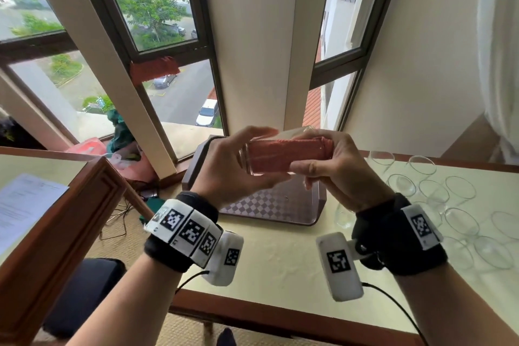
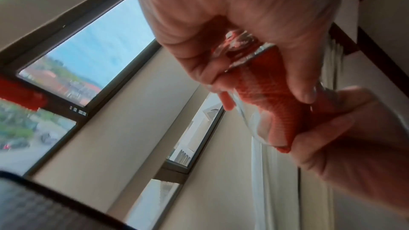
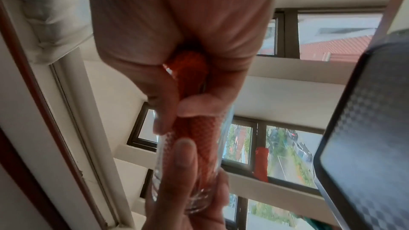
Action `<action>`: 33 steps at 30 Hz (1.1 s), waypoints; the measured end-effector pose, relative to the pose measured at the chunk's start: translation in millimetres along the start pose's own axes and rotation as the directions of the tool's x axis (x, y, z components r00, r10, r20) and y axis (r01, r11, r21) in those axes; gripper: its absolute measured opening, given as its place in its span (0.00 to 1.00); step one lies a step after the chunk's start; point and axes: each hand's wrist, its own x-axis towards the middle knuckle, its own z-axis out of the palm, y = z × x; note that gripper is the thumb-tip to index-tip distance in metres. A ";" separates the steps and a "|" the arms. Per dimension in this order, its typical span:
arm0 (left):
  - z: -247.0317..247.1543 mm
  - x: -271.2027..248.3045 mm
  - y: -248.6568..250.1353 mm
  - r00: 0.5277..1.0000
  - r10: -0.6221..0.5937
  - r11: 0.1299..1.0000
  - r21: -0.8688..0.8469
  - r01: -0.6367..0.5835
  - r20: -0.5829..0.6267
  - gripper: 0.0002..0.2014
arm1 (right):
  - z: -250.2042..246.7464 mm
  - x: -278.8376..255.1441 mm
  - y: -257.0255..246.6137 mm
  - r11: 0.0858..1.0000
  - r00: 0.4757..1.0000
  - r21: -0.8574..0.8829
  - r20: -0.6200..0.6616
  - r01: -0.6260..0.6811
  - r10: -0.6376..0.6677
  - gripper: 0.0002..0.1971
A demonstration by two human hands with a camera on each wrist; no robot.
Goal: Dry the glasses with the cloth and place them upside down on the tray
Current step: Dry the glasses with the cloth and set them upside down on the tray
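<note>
Glass [image 1: 269, 157] held sideways above the tray [image 1: 317, 205]. Left hand [image 1: 233, 174] grips its base; right hand [image 1: 334, 166] clutches the cloth [image 1: 286, 154] stuffed inside. Likely thin, slippery, fragile: hold the thick base, squeeze lightly.

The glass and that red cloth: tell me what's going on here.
A person is drying a glass held sideways over the table. The left hand grips its base end, while the right hand holds the red cloth stuffed inside through the mouth. The tray below has no glasses visible on it yet; part of it is hidden by the hands. More glasses wait on the table to the right.
</note>
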 end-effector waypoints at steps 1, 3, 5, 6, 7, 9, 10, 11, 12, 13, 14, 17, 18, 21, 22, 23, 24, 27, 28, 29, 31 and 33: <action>1.2 -1.0 -2.5 0.999 0.038 0.998 0.045 -0.038 -0.004 0.37 | -1.4 -0.7 0.0 1.000 1.000 0.015 0.000 -0.015 0.015 0.17; 3.0 -3.5 -5.5 0.999 0.022 1.000 0.012 -0.022 -0.023 0.37 | -0.9 -3.9 1.0 0.999 1.000 0.044 -0.014 -0.006 0.007 0.16; 4.6 -5.2 -5.9 0.997 -0.077 0.988 -0.136 0.074 -0.021 0.38 | 0.6 -8.2 2.7 0.997 0.997 0.039 -0.041 0.063 -0.061 0.18; 5.6 -5.7 -4.0 0.991 -0.134 0.967 -0.220 0.129 -0.006 0.39 | 1.0 -9.8 3.7 0.994 0.992 -0.002 -0.058 0.109 -0.109 0.19; 6.1 -6.1 -1.0 0.982 -0.189 0.938 -0.295 0.181 0.002 0.39 | 1.5 -10.7 4.0 0.986 0.985 -0.062 -0.064 0.154 -0.157 0.20; 5.4 -5.2 3.5 0.973 -0.231 0.901 -0.378 0.213 -0.004 0.41 | 3.4 -11.3 2.2 0.965 0.975 -0.156 -0.041 0.209 -0.218 0.21; 4.4 -4.5 4.6 0.977 -0.212 0.907 -0.374 0.191 -0.014 0.40 | 3.8 -11.1 1.0 0.963 0.974 -0.168 -0.038 0.212 -0.221 0.22; 2.8 -3.7 5.9 0.984 -0.179 0.924 -0.347 0.161 -0.020 0.39 | 3.4 -11.0 0.1 0.968 0.978 -0.156 -0.041 0.197 -0.206 0.22; 1.0 -3.3 6.1 0.990 -0.138 0.945 -0.304 0.124 -0.024 0.39 | 3.3 -11.0 -0.9 0.976 0.983 -0.128 -0.038 0.173 -0.179 0.23; -0.9 -3.0 6.1 0.996 -0.082 0.969 -0.237 0.073 -0.026 0.38 | 3.4 -10.9 -1.9 0.985 0.989 -0.095 -0.028 0.144 -0.147 0.22; -3.0 -1.9 4.2 1.000 -0.010 0.990 -0.139 0.006 -0.028 0.38 | 2.9 -10.5 -2.1 0.992 0.993 -0.064 -0.019 0.112 -0.114 0.21; -5.7 0.1 -3.6 0.980 0.198 0.973 0.126 -0.196 -0.009 0.37 | 1.9 -9.9 -0.4 0.996 0.996 0.011 -0.030 0.086 -0.086 0.20; -5.1 -0.1 -4.3 0.979 0.205 0.971 0.131 -0.202 -0.006 0.36 | 2.7 -9.2 0.0 0.994 0.993 0.022 -0.045 0.107 -0.106 0.21; -1.6 -1.7 0.7 0.998 -0.061 0.985 -0.160 0.059 -0.005 0.38 | 6.0 -6.9 -0.2 0.983 0.979 -0.025 -0.090 0.180 -0.181 0.26; 0.7 -2.4 2.7 0.985 -0.173 0.948 -0.270 0.170 0.016 0.40 | 7.0 -6.3 -0.9 0.977 0.975 -0.078 -0.086 0.197 -0.203 0.25; 1.9 -2.7 3.1 0.965 -0.260 0.909 -0.331 0.253 0.023 0.41 | 8.0 -5.9 -1.8 0.968 0.973 -0.136 -0.066 0.210 -0.220 0.23; 2.3 -2.3 2.3 0.953 -0.302 0.893 -0.343 0.290 0.021 0.41 | 8.2 -5.9 -2.3 0.959 0.973 -0.187 -0.045 0.214 -0.226 0.22; 0.6 -2.5 2.8 0.977 -0.211 0.948 -0.248 0.199 -0.021 0.37 | 7.5 -7.9 -5.6 0.969 0.988 -0.197 -0.007 0.152 -0.157 0.22; -0.8 -3.1 3.7 0.989 -0.142 0.974 -0.187 0.132 -0.040 0.36 | 6.9 -8.7 -6.7 0.981 0.993 -0.153 0.008 0.121 -0.121 0.21; -2.1 -3.2 3.8 0.997 -0.056 0.993 -0.104 0.051 -0.048 0.36 | 5.6 -9.5 -6.9 0.991 0.996 -0.102 0.022 0.088 -0.086 0.20; -2.8 -3.2 1.3 0.991 0.130 0.988 0.085 -0.127 -0.034 0.36 | 3.4 -10.7 -5.6 0.999 0.999 -0.015 0.027 0.043 -0.042 0.20; -1.6 -3.9 -0.3 0.982 0.185 0.974 0.138 -0.180 -0.024 0.35 | 2.5 -10.2 -2.8 0.998 0.999 0.034 -0.002 0.052 -0.052 0.20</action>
